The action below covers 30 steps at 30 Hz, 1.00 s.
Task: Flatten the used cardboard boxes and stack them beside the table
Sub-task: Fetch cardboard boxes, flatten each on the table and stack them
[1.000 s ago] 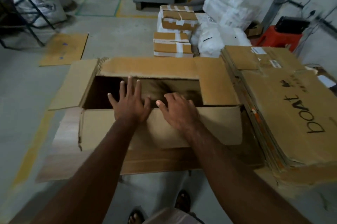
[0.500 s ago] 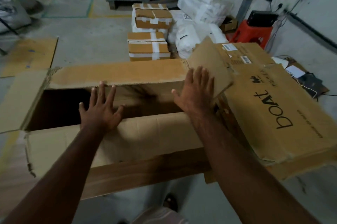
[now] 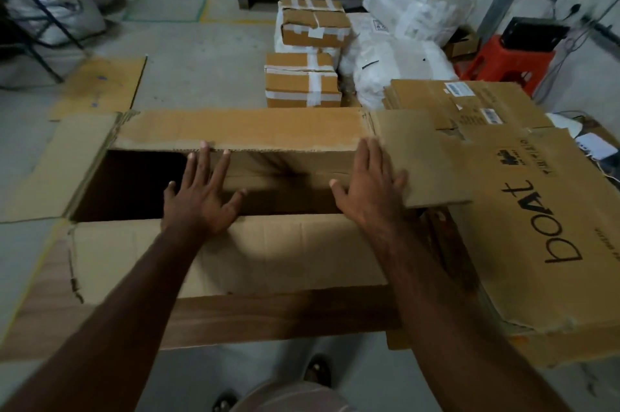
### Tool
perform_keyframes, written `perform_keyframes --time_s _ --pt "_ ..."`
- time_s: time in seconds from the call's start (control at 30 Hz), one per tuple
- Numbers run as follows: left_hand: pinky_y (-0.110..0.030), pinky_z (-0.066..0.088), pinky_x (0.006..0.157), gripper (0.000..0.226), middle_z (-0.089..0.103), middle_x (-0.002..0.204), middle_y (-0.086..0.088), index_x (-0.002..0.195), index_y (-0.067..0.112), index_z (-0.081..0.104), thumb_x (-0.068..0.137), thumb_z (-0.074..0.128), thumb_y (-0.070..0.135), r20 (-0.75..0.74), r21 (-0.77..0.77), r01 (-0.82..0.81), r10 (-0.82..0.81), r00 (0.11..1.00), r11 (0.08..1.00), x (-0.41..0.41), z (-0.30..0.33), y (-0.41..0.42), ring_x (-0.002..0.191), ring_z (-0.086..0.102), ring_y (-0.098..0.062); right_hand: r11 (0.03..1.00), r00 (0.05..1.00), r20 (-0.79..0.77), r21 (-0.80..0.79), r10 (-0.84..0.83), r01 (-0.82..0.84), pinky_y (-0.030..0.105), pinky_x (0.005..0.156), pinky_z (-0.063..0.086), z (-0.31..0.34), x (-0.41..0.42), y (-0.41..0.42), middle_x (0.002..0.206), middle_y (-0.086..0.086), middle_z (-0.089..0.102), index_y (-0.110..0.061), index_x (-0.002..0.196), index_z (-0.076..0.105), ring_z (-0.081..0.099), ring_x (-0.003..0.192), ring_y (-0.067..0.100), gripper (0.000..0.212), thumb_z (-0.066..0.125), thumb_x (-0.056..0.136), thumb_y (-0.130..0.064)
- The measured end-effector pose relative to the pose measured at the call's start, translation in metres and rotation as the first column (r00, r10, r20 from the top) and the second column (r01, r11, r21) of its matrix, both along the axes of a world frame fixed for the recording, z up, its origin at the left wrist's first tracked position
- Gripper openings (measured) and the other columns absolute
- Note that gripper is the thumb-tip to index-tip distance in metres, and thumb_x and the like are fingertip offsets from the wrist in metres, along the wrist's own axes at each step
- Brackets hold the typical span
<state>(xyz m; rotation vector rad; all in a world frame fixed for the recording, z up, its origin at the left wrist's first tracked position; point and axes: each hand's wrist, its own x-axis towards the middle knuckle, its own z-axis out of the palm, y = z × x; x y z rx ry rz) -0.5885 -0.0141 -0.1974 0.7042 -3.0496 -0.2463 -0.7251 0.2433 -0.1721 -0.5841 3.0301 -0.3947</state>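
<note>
A large brown cardboard box (image 3: 255, 254) lies on the wooden table (image 3: 275, 317) with its top open and all flaps spread outward. My left hand (image 3: 201, 197) reaches over the opening with straight, spread fingers, the fingertips touching the edge of the far flap (image 3: 241, 129). My right hand (image 3: 369, 190) lies flat with straight fingers at the box's right end, against the right flap (image 3: 419, 160). To the right, a stack of flattened boxes (image 3: 536, 244) printed "boat" lies partly under that flap.
Taped brown parcels (image 3: 302, 79) and white sacks (image 3: 396, 66) stand on the floor beyond the table. A red stool (image 3: 506, 59) is at the far right. A flat cardboard sheet (image 3: 100, 86) lies on the floor at left. My feet show below the table edge.
Both hands spread apart from the box's middle. The right hand pushed the right flap, which stood up half a second ago, down over the flattened stack. The left hand reached the far flap.
</note>
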Motion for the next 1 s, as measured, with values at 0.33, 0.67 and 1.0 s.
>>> perform_keyframes --time_s 0.33,0.67,1.0 --pt "-0.062 0.016 0.122 0.082 -0.037 0.163 -0.001 0.161 0.033 -0.014 0.1 0.031 0.063 0.013 -0.019 -0.038 0.038 0.999 0.999 0.005 0.007 0.008 0.154 -0.02 -0.023 0.865 0.861 0.084 -0.029 0.502 -0.501 0.057 0.118 0.032 -0.011 0.05 -0.108 0.172 -0.001 -0.013 -0.02 0.165 0.009 0.01 0.157 0.029 0.075 0.042 0.105 -0.051" --pt "-0.058 0.018 0.122 0.085 -0.034 0.164 -0.001 0.161 0.031 -0.012 0.096 0.027 0.069 -0.007 -0.016 -0.065 0.065 0.998 0.998 0.007 0.005 0.007 0.155 -0.02 -0.021 0.925 0.919 -0.111 0.081 0.379 -0.372 0.06 0.124 0.01 0.03 -0.041 -0.162 0.169 0.001 -0.023 -0.019 0.163 -0.011 -0.017 0.157 0.025 0.103 0.059 0.094 -0.051" --pt "-0.055 0.019 0.122 0.085 -0.027 0.167 -0.002 0.162 0.03 -0.008 0.096 0.028 0.07 0.022 -0.02 -0.088 0.088 0.996 0.996 0.0 0.003 0.006 0.156 -0.017 -0.02 0.973 0.972 -0.091 0.109 0.216 -0.206 0.057 0.115 0.021 -0.013 -0.096 -0.193 0.146 -0.001 0.053 -0.029 0.143 0.047 0.042 0.137 0.026 0.053 0.06 0.093 -0.015"
